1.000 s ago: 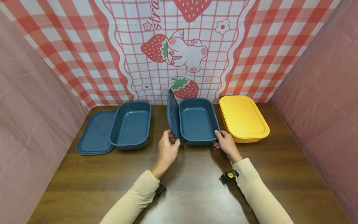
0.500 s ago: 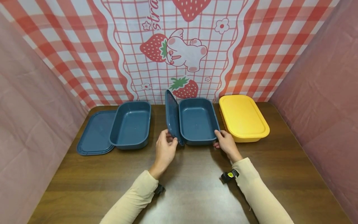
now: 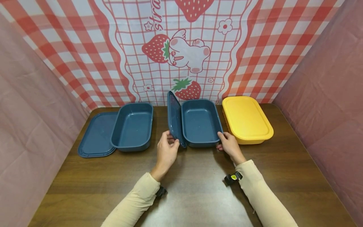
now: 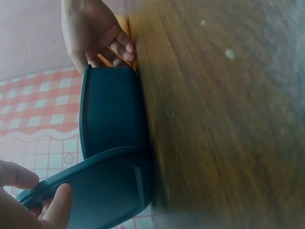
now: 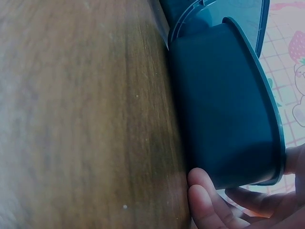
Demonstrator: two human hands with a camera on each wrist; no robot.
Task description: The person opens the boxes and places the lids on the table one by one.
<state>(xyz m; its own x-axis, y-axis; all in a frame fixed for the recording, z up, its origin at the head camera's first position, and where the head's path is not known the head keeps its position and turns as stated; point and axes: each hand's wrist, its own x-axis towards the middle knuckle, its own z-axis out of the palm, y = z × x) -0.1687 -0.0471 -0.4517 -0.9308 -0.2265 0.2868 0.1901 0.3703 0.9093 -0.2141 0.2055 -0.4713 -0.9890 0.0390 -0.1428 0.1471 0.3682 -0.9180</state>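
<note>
From my distant station I see the left grip (image 3: 166, 149), a bare hand, pinching the blue lid (image 3: 174, 116) at its near end, thumb on one face and fingertips on the other. The lid stands on its long edge, tilted away to the left, along the left side of the middle box (image 3: 200, 126); whether the two touch there I can't tell. The right grip (image 3: 230, 146) holds that box's near right corner, the thumb over the rim and the fingers curled at the outer wall. The box sits upright and uncovered on the worktop (image 3: 195, 189), between another blue box (image 3: 133, 126) and a yellow box (image 3: 248, 118) with its cover on. I judge both pieces to be light plastic: the box stiff enough to keep its shape, the lid thinner and likely to flex a little. The smooth face looks slippery, so I'd trust the raised border over the flat panel. Held at one end only, the lid could swing or tip, and I'd favour the middle of its long edge for balance. For the box, the rim corner seems a sound hold, as a light body might skid when nudged.
</note>
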